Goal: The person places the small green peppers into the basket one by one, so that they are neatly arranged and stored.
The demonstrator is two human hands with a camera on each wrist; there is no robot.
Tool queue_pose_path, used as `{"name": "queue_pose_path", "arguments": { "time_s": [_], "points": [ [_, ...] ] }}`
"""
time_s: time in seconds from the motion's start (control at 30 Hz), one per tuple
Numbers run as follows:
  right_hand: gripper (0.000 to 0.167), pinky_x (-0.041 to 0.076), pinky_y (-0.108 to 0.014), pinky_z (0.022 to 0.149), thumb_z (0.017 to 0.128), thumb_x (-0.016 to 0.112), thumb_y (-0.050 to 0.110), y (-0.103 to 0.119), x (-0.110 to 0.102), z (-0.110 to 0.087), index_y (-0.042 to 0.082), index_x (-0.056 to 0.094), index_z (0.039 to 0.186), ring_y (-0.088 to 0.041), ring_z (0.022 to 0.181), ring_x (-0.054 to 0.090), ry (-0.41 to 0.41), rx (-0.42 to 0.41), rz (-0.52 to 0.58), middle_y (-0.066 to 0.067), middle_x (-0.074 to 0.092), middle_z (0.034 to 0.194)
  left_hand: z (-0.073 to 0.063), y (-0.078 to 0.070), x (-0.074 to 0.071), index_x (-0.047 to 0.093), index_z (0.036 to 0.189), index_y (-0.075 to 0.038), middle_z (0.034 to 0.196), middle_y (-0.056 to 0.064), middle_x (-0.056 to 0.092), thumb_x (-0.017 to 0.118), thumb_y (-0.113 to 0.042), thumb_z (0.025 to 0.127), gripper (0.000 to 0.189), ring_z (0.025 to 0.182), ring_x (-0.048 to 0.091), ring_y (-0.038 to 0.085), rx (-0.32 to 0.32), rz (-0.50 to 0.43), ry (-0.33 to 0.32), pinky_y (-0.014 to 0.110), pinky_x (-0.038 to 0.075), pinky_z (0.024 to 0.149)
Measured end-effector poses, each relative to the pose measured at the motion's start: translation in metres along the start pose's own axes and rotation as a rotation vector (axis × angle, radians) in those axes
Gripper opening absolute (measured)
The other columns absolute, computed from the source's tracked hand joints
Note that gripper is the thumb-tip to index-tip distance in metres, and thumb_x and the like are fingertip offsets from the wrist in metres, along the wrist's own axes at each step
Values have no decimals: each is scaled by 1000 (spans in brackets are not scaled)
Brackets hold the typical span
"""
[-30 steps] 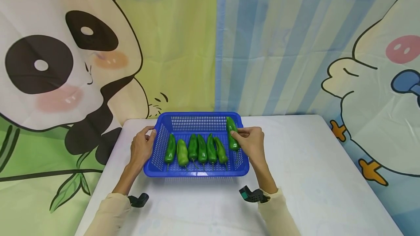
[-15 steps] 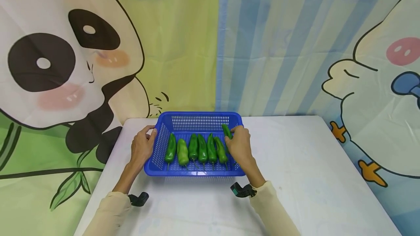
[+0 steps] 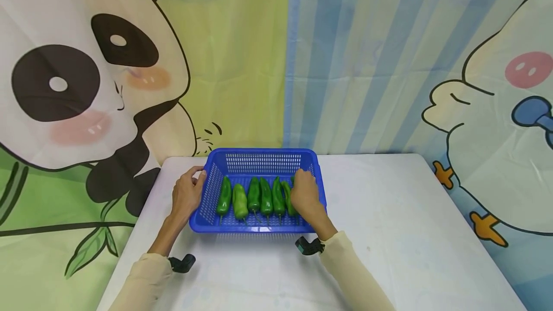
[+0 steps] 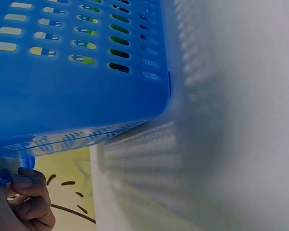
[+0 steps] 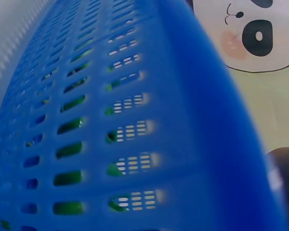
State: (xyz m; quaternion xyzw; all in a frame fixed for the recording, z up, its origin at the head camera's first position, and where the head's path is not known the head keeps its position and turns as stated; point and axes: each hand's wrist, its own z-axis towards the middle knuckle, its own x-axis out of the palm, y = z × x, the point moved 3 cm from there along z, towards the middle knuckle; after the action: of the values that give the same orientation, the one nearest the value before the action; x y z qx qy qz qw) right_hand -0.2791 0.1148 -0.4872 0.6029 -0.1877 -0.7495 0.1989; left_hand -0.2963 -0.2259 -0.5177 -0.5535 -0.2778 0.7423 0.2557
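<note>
A blue plastic basket [image 3: 259, 229] with perforated walls stands on the table. Several green peppers [image 3: 254, 195] lie side by side in it, stems toward the near wall. My left hand [image 3: 187, 193] grips the basket's left rim; curled fingers [image 4: 32, 195] show there in the left wrist view. Down inside the basket's right end, my right hand [image 3: 305, 192] holds another green pepper [image 3: 293, 179], mostly hidden beneath the hand beside the rightmost one of the row. The right wrist view is largely filled by the basket wall [image 5: 178, 120], with green showing through its slots.
A white-covered table [image 3: 389, 234] extends around the basket. Behind it hangs a curtain [image 3: 345, 61] printed with a panda [image 3: 56, 85] at left and a white cartoon animal [image 3: 497, 157] at right. Each wrist wears a small black camera [image 3: 183, 263].
My right hand has moved left and down into the basket, bringing the pepper from the right rim beside the row. My left hand stays on the rim.
</note>
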Motion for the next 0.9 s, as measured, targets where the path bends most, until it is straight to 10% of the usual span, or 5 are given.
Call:
{"name": "queue_pose_path", "arguments": {
  "time_s": [0.4,0.9],
  "points": [
    [14,62,-58,77,84,66,-16,4,6,2,-3,67,89,-47,91,77,20,-33,-94,-26,73,89,-1,-1,1,65,146,-2,82,20,74,53,-28,115,42,67,64,28,-2,-13,-3,36,43,62],
    [14,64,-54,73,85,66,-14,7,0,-2,0,65,85,-43,88,78,82,-18,-87,-23,72,87,-1,-1,1,66,145,-3,81,19,74,52,-29,115,42,66,62,27,-5,-8,-3,35,41,62]
  ]
}}
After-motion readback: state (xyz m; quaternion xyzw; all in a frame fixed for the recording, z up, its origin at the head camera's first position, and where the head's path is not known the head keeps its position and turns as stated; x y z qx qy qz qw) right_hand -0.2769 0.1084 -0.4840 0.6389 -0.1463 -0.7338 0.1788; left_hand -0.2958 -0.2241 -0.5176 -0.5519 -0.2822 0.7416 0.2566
